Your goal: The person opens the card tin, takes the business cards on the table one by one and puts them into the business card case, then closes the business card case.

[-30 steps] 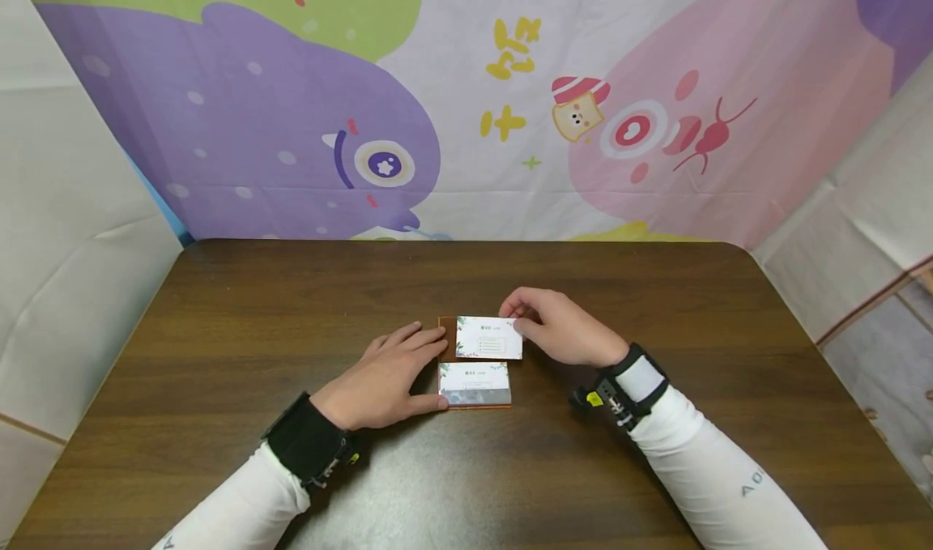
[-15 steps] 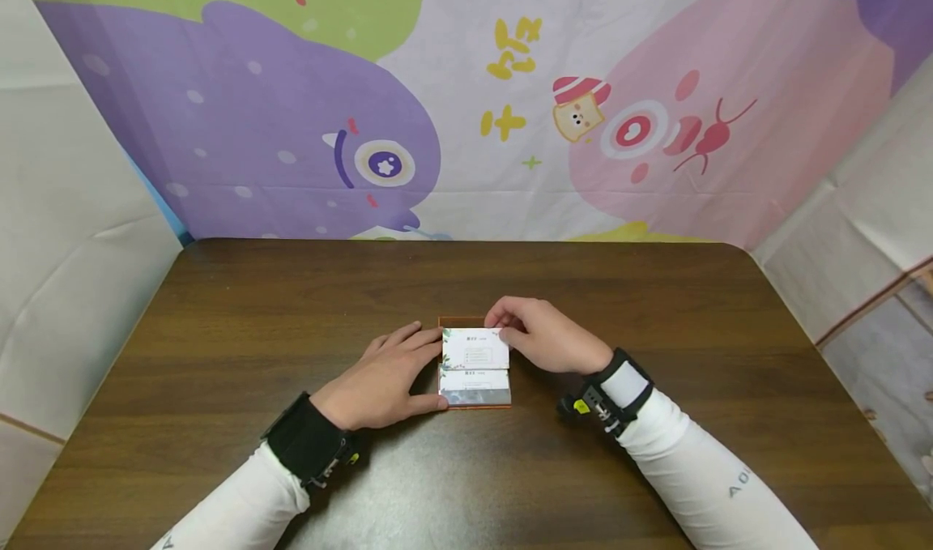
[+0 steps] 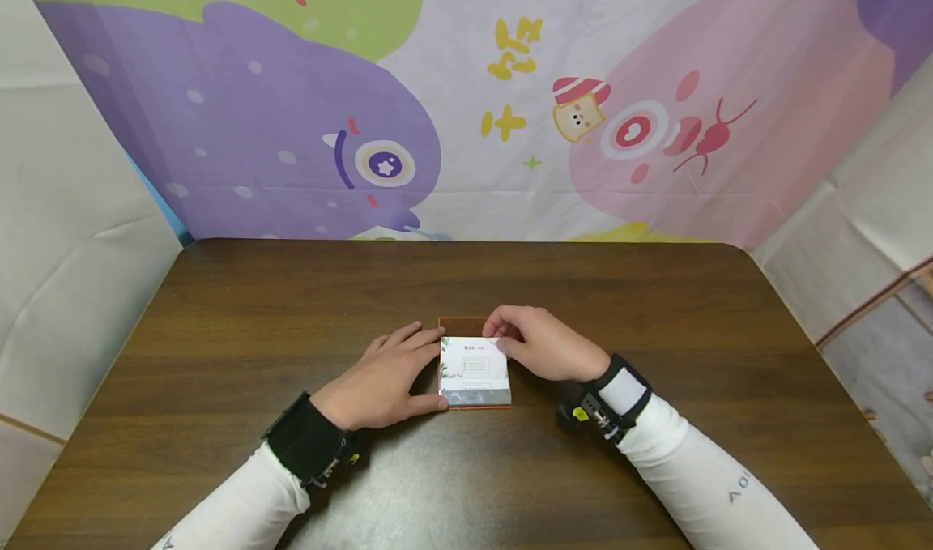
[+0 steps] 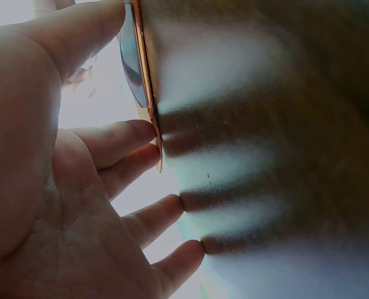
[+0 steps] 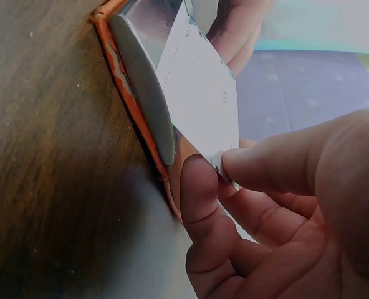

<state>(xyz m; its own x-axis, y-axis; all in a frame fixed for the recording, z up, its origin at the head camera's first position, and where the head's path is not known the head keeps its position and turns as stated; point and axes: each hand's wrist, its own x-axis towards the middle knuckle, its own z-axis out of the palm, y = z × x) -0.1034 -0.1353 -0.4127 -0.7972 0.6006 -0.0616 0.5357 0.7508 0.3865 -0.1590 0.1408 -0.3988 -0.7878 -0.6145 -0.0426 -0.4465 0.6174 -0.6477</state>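
Note:
A business card holder [image 3: 474,398] lies unfolded on the table, with an orange-brown edge and a shiny metal pocket [image 5: 141,78] on its near half. My right hand [image 3: 543,344] pinches a white business card [image 3: 474,361] with leaf prints by its far right corner, thumb on top. In the right wrist view the card slants down toward the pocket, the pinched corner raised off the holder. My left hand [image 3: 386,376] rests flat at the holder's left side. Its thumb and some fingertips touch the edge [image 4: 148,93], and the other fingertips reach the tabletop.
The brown wooden table [image 3: 277,307] carries the holder near its middle. Behind the table hangs a cartoon-printed cloth [image 3: 466,104], and pale sheets [image 3: 80,210] close in the sides.
My right hand has brought the card left and toward me, from the holder's far half down over the near pocket, covering the card there. The left hand has barely moved.

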